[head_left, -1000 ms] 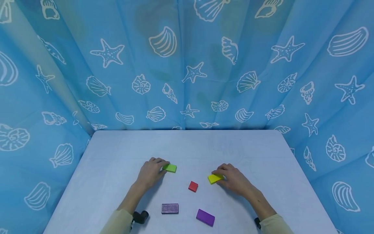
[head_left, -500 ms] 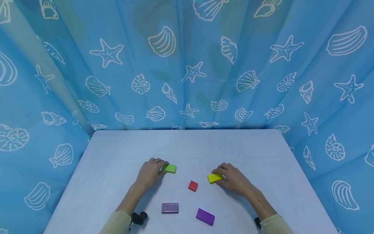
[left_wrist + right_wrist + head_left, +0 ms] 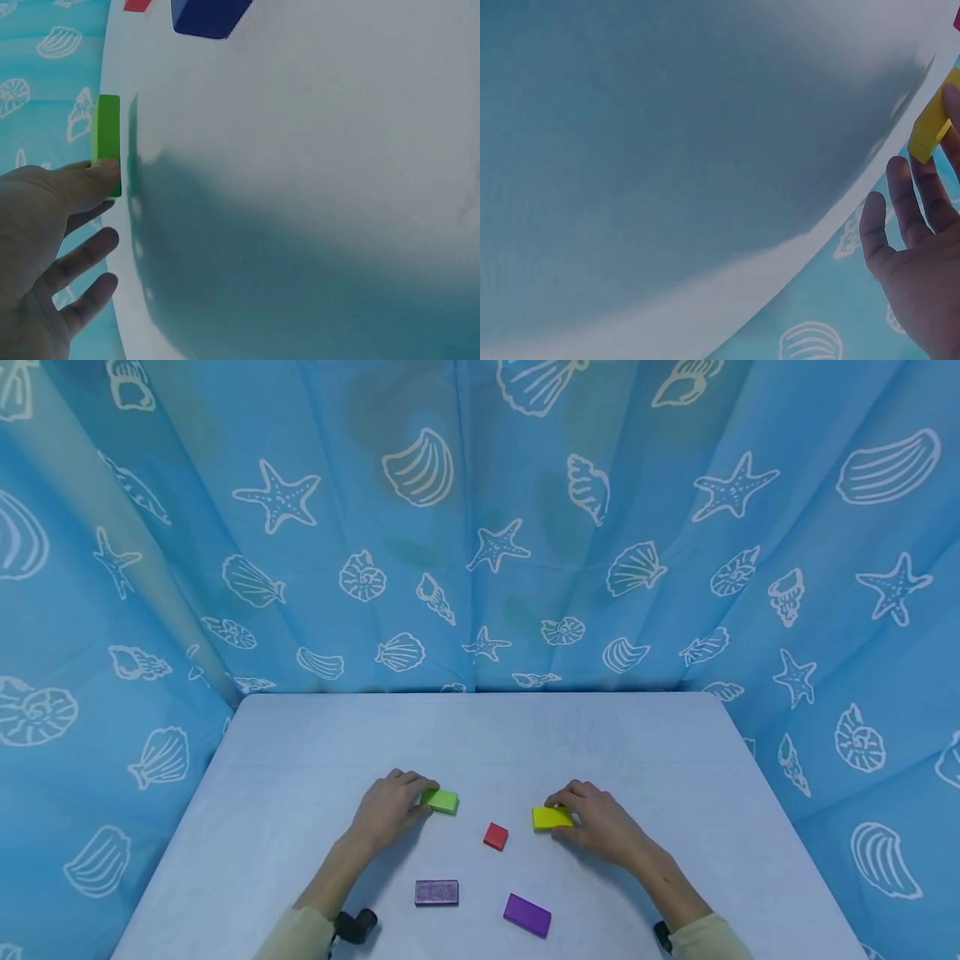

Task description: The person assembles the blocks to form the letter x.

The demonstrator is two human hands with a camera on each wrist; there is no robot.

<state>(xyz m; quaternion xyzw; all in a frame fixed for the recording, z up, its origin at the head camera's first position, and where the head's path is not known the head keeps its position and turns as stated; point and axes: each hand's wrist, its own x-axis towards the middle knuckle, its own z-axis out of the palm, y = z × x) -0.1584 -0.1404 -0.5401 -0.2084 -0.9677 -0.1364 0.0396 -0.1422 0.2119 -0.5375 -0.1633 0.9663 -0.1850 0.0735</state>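
My left hand (image 3: 388,810) pinches a green rectangular block (image 3: 444,802) at its left end, between thumb and fingers. In the left wrist view the thumb lies against the side of the green block (image 3: 109,135), while the other fingers spread behind. Across from it, my right hand (image 3: 600,822) pinches a yellow rectangular block (image 3: 551,818) by its right end. The yellow block (image 3: 930,124) shows at the right edge of the right wrist view. Between the hands lies a small red block (image 3: 496,837) on the white table.
Nearer the front of the table (image 3: 300,735) lie a greyish-purple block (image 3: 437,893) and a plain purple block (image 3: 527,916), set at a slant. A blue curtain (image 3: 480,593) with white shells and starfish hangs behind and along both sides.
The left hand and green block have shifted slightly right and toward the front. The yellow block has turned a little, so its edge is more level. The blocks on the table stay put.
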